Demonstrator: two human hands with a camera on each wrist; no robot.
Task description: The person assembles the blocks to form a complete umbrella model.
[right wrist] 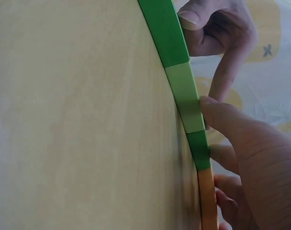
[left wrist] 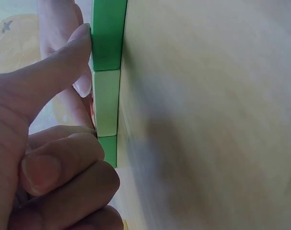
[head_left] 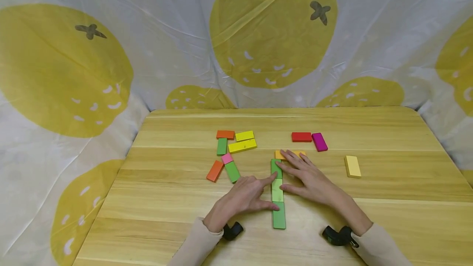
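Three blocks lie end to end in a straight column: a near green block (head_left: 279,220), a light green block (head_left: 277,194) and a far green block (head_left: 275,165). An orange block (head_left: 278,155) lies crosswise at the far end. On the left side, my left hand (head_left: 242,195) touches the near green block with its thumb and the far green block with its outstretched index finger; its other fingers are folded in the left wrist view. From the right, my right hand (head_left: 312,177) spreads its fingers over the orange and far green blocks, thumb on the light green block (right wrist: 186,98).
Left of the column lie yellow blocks (head_left: 242,146), an orange-red block (head_left: 215,171), a pink block (head_left: 227,158) and green blocks (head_left: 232,171). Farther right are a red block (head_left: 301,137), a magenta block (head_left: 320,142) and a pale yellow block (head_left: 352,166). A patterned curtain (head_left: 177,52) hangs behind the wooden table (head_left: 148,216).
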